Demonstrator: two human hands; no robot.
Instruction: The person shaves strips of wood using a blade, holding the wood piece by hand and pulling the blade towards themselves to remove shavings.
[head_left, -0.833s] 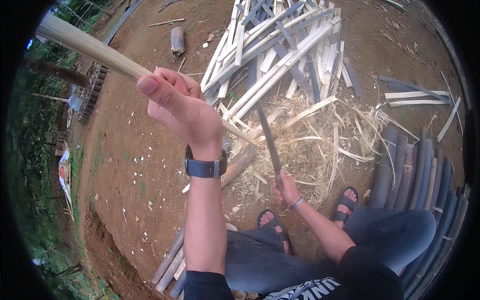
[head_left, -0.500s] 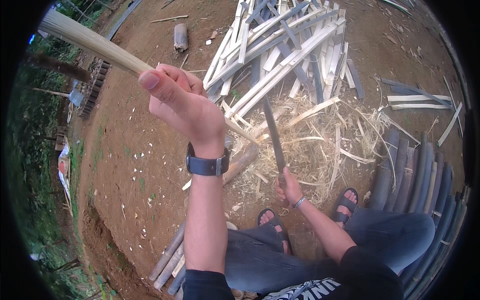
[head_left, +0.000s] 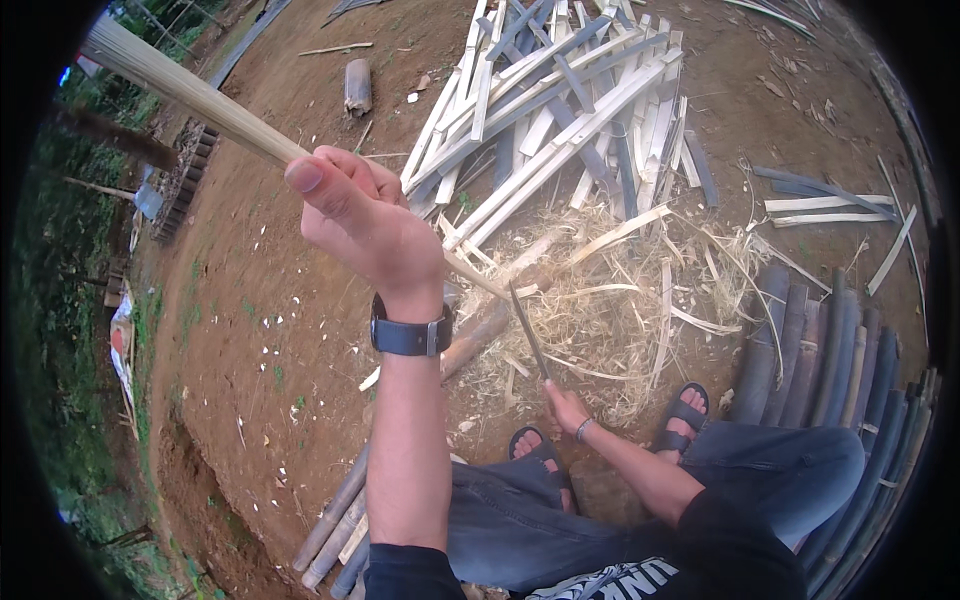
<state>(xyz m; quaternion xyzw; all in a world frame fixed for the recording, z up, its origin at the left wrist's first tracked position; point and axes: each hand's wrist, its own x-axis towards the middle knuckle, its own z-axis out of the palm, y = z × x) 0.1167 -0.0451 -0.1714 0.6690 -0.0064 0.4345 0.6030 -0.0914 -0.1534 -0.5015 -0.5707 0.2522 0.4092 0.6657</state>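
My left hand [head_left: 365, 215], with a dark watch on its wrist, is raised and closed around a long pale bamboo strip [head_left: 200, 100]. One end of the strip reaches to the upper left, close to the camera; the other slants down past my wrist toward the shavings. Lower down, my right hand [head_left: 568, 410] grips the handle of a machete [head_left: 528, 332]. Its dark blade points up and slightly left, with its tip at or very near the strip's lower end; whether they touch I cannot tell. My fingers hide most of the handle.
Split bamboo slats [head_left: 560, 110] lie heaped ahead. Pale shavings [head_left: 620, 320] spread before my sandalled feet, beside a log [head_left: 478, 342]. Dark bamboo poles [head_left: 800, 350] line the right side, and shorter poles [head_left: 335, 525] lie at lower left. A short log [head_left: 358, 87] stands farther off.
The machete has swung leftward and turned, bringing its tip to the strip's lower end. My right hand has dropped slightly. My left hand keeps its hold almost unmoved.
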